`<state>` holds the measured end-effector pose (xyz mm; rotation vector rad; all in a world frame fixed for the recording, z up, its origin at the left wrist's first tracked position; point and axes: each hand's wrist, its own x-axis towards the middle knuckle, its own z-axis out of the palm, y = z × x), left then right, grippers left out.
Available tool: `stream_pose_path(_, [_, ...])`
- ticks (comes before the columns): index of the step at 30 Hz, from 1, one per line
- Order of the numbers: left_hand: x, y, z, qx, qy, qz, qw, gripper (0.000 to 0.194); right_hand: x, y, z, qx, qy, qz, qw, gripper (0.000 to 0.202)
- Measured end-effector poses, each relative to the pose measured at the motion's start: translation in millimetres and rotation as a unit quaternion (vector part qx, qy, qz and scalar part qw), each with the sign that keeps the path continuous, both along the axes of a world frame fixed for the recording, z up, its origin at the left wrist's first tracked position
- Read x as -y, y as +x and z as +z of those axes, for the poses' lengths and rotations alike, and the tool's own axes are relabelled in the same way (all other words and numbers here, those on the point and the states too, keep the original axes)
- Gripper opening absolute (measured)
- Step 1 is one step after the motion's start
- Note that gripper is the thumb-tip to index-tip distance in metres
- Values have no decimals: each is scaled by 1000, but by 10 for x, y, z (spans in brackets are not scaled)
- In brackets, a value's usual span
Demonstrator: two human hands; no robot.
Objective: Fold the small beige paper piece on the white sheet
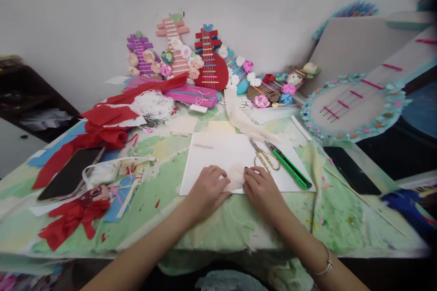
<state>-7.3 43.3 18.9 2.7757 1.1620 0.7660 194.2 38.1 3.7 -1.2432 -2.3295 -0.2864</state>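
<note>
Left hand and right hand: fingers pinching opposite sides of small thin pale-cream piece, over white rectangular paper on green-patterned cloth-covered worktop. Gold-handled metal scissors, green-black plastic cutter near right hand.

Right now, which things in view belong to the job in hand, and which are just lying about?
Likely part of the job:
pale piece between left hand and right hand
white sheet beneath
scissors and green cutter on the sheet

Apparently lying about:
left phone
right phone
red-clothed doll
tangled white thread
</note>
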Motion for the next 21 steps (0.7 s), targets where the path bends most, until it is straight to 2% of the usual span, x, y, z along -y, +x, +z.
stream_pose_path(3, [138,86,-28,-55,19,-10,998,12,51,-56,-15,2,9,-37,999,19])
stream_pose_path(6, [146,106,-80,-89,61,-2,994,11,64,-77,-8,-6,6,-54,999,23])
stream_pose_path(11, [122,53,-118,-105,110,-16,988,15,63,-48,30,-38,22,-43,998,16])
stream_pose_path(14, [95,-20,-81,-119,130,-53,983,14,49,-18,40,-70,33,-26,997,14])
stream_pose_path(18, [36,-133,-6,-110,113,-99,983,13,16,-2,54,-111,15,4,994,14])
stream_pose_path(21, [32,-163,16,-55,81,-81,992,8,4,-15,75,-129,-4,6,992,14])
